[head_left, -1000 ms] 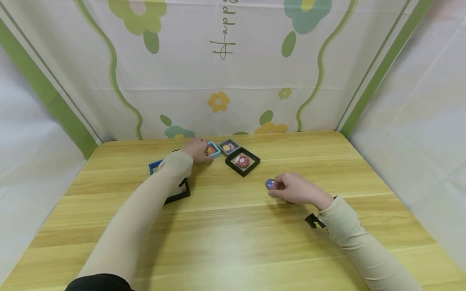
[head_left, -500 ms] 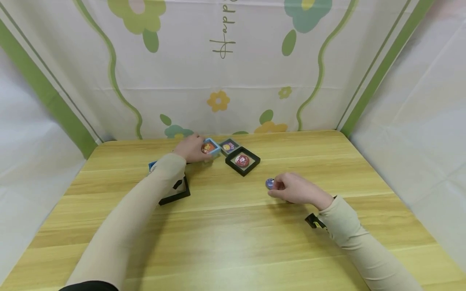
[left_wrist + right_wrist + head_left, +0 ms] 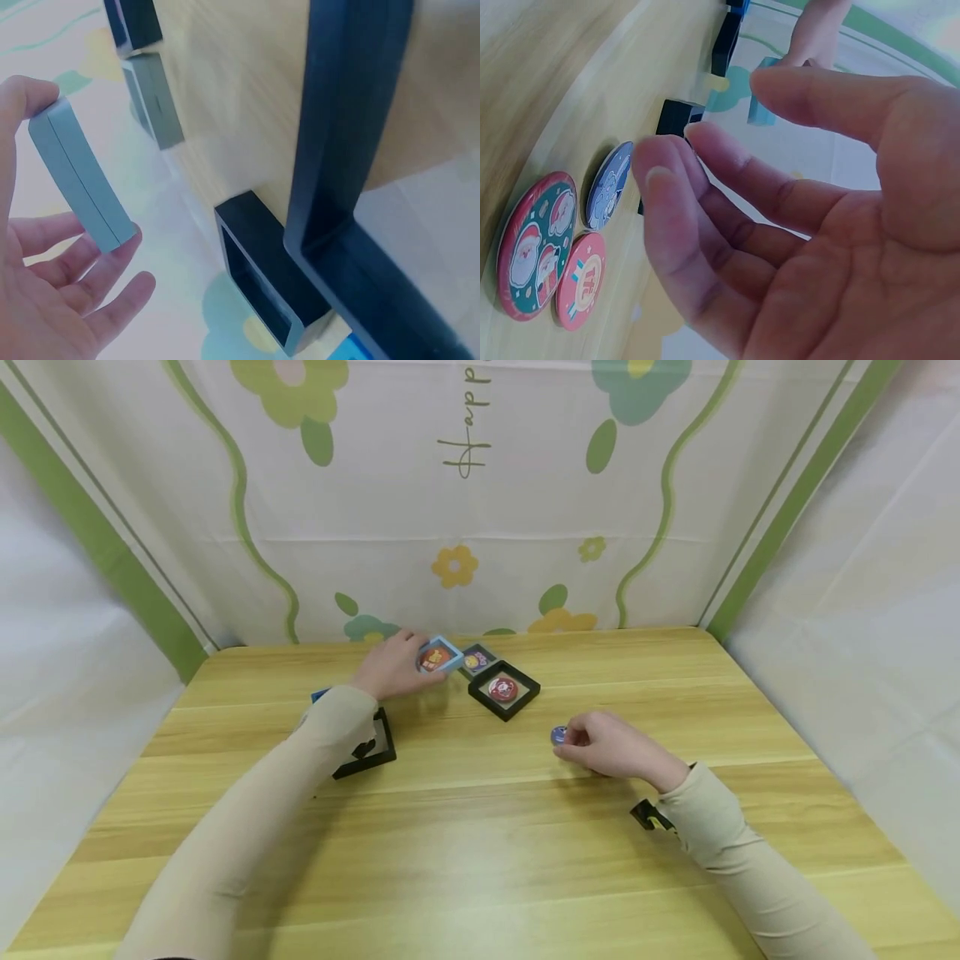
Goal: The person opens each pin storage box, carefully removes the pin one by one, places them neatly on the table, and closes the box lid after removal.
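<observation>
My left hand (image 3: 396, 668) holds a small light blue frame (image 3: 82, 176) by its edges, thumb on one side and fingers on the other. An orange round badge (image 3: 435, 658) shows inside it, and the frame is tilted above the table. My right hand (image 3: 617, 745) hovers low over the table, fingers loosely bent, with nothing between them in the right wrist view. Beside it lie a blue badge (image 3: 609, 186), a pink badge (image 3: 581, 281) and a larger red-rimmed Santa badge (image 3: 536, 246). From the head, the right hand hides most of these badges.
A black frame (image 3: 486, 703) with a red badge touches a grey-green frame (image 3: 487, 652) with a yellow and purple one. Under my left forearm lie a large black frame (image 3: 367, 763) and a blue frame (image 3: 320, 695), partly hidden. A smaller black frame (image 3: 262, 262) stands beside them.
My left hand has taken hold of the light blue frame and lifted it off the table, away from the grey-green one. The right hand has stayed in place.
</observation>
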`<state>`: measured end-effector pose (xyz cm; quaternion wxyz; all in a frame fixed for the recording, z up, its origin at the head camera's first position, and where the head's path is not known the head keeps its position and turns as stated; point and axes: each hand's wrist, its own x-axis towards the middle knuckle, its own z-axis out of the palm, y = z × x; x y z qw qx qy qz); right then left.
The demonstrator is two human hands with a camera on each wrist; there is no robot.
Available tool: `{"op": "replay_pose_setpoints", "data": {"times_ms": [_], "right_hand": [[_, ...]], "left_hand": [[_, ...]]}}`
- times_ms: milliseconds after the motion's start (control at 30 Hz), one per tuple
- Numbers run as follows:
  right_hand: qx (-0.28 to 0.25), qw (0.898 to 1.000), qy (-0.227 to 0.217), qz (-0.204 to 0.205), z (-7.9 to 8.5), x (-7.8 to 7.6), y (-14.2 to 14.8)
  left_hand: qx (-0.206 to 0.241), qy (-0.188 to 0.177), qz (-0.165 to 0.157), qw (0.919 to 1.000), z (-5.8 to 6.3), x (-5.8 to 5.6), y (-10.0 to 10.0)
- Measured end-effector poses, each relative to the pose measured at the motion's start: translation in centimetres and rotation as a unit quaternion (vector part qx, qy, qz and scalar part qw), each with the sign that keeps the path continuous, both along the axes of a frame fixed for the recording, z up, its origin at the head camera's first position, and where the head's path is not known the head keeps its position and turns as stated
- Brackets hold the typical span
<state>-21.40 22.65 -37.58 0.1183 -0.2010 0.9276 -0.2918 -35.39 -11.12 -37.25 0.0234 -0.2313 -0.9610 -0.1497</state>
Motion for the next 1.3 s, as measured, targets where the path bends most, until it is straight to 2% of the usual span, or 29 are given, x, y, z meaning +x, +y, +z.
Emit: {"op": "replay_pose_setpoints", "data": {"times_ms": [100, 467, 600, 767, 1000, 1133, 1300], "right_hand": [[-0.002, 1.0, 0.006, -0.008, 0.1, 0.1, -0.1], [-0.013, 0.999, 0.035, -0.025, 0.0, 0.3, -0.4], [-0.045, 0.998, 0.046, -0.026, 0.0, 0.4, -0.7], [-0.101, 0.994, 0.036, -0.019, -0.2, 0.8, -1.3], [-0.196, 0.98, -0.018, -0.02, 0.0, 1.5, -2.5], [-0.237, 0.97, -0.052, -0.016, 0.3, 1.9, -2.9], [-0.301, 0.949, -0.093, -0.01, 0.6, 2.3, -3.1]], "left_hand": [[0.014, 0.001, -0.005, 0.9999, 0.2, 0.8, 0.0], [0.094, -0.04, -0.022, 0.9945, 0.5, 3.9, 1.7], [0.114, -0.049, -0.031, 0.9918, 0.7, 5.4, 2.7], [0.132, -0.034, -0.043, 0.9898, 0.9, 7.5, 3.7], [0.169, -0.054, -0.039, 0.9834, 1.0, 10.3, 4.8], [0.177, -0.053, -0.037, 0.9822, 1.2, 11.4, 5.3], [0.187, -0.051, -0.043, 0.98, 1.4, 12.6, 6.0]]}}
